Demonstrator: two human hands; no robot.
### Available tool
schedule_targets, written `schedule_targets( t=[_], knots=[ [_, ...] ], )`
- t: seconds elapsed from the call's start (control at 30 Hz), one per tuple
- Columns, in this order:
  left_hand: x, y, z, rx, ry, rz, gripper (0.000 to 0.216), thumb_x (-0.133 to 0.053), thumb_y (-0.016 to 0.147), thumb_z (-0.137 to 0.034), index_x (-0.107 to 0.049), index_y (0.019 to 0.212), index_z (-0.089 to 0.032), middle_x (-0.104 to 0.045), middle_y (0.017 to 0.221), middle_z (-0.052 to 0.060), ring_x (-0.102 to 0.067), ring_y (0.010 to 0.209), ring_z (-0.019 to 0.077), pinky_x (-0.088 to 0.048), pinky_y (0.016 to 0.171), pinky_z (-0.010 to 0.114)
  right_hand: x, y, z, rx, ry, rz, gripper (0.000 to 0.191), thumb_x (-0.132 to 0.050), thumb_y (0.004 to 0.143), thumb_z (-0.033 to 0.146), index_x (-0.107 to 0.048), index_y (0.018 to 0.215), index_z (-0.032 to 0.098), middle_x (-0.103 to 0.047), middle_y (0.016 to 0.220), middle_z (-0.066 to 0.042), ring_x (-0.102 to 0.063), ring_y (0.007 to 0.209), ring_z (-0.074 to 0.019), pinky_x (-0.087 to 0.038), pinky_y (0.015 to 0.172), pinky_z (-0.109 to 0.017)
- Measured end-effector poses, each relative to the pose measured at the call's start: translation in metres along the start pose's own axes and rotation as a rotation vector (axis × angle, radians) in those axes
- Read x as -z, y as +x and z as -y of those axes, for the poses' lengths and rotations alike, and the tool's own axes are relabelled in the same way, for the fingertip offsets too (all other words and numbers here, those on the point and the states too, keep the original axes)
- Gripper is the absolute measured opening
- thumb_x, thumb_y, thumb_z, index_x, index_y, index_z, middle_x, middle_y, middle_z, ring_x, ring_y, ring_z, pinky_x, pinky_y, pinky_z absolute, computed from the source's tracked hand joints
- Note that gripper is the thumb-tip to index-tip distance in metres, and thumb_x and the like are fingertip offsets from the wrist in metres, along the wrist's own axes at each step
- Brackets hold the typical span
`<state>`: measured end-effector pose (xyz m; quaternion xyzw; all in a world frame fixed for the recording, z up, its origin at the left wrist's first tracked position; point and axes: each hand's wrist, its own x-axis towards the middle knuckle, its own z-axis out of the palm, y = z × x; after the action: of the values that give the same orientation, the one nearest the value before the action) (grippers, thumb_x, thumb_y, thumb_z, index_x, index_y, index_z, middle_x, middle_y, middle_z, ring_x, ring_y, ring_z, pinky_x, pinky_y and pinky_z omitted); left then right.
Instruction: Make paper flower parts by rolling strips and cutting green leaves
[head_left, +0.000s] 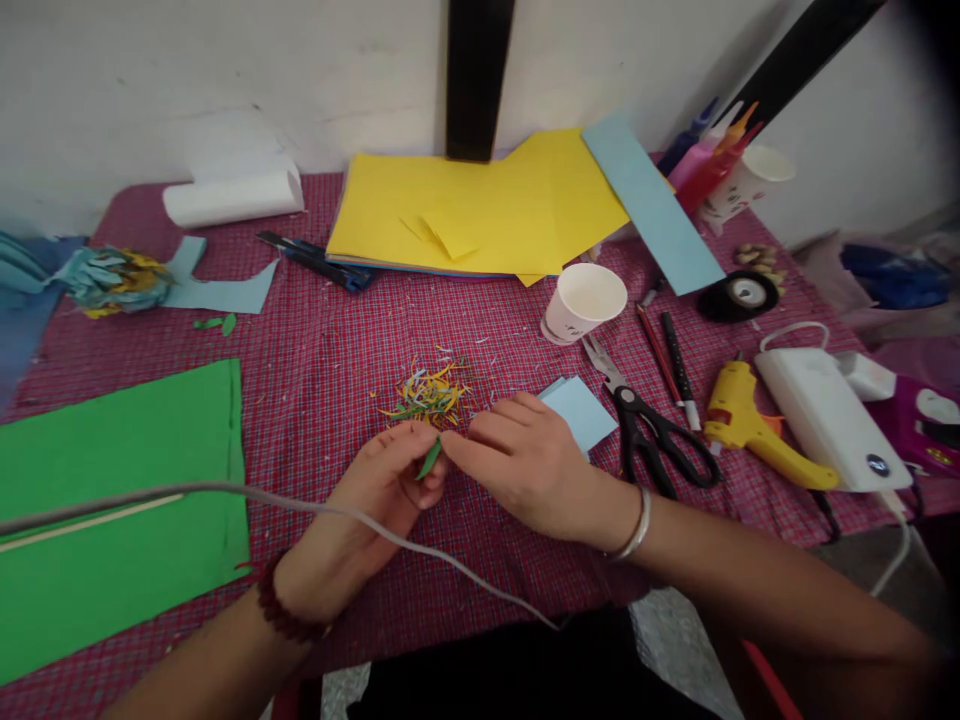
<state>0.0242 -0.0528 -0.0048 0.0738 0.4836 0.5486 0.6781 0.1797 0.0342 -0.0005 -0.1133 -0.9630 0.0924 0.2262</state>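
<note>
My left hand (379, 500) pinches a small green paper sliver (429, 460) between thumb and fingers, just above the red checked tablecloth (315, 350). My right hand (517, 455) meets it from the right, fingertips closed on the same sliver's upper end. Just beyond both hands lies a small heap of thin yellow, green and orange paper strips (430, 392). A light blue paper square (579, 410) lies partly under my right hand.
Black-handled scissors (649, 430), a yellow glue gun (754, 425), pens (671, 360), a paper cup (585, 300) and a white box (821, 415) lie to the right. Yellow sheets (495, 205) sit at the back, a green sheet (112, 500) at left. A grey cord (315, 505) crosses my left wrist.
</note>
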Motion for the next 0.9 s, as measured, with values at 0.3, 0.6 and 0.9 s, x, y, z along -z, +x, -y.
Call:
schedule_targets(
  t=[0.3,0.6,0.9],
  knots=[
    [0.0014,0.0018,-0.0064,-0.107,0.262,0.019,0.021,-0.069,0.073,-0.032,-0.057,0.064,-0.017,-0.051,0.054,-0.004,-0.041,0.046,0.0064,-0.031,0.040,0.018,-0.0007,0.0027,-0.0030,-0.386,0.837,-0.067,0.021,-0.054,0.090,0.019,-0.056,0.111,0.021,-0.063,0.095,-0.004,-0.057,0.089,-0.0161,-0.046,0.078,-0.032],
    [0.0087,-0.0005,-0.0065,-0.588,0.836,-0.095,0.012,-0.061,0.082,-0.025,-0.064,0.072,-0.019,-0.057,0.061,-0.002,-0.048,0.053,0.0087,-0.038,0.050,0.021,0.0003,0.0011,0.0001,-0.831,1.554,0.017,0.014,-0.059,0.088,0.026,-0.061,0.097,0.016,-0.063,0.073,0.002,-0.057,0.055,-0.0068,-0.051,0.055,-0.021],
    [0.0046,0.0037,-0.0048,-0.210,0.236,0.004,0.016,-0.070,0.077,-0.032,-0.068,0.074,-0.016,-0.059,0.058,-0.001,-0.050,0.050,0.0075,-0.041,0.044,0.018,0.0018,-0.0041,-0.0058,-0.244,0.633,-0.105,0.023,-0.045,0.095,0.012,-0.063,0.108,0.017,-0.068,0.091,-0.005,-0.062,0.083,-0.0130,-0.053,0.075,-0.027]
  ],
)
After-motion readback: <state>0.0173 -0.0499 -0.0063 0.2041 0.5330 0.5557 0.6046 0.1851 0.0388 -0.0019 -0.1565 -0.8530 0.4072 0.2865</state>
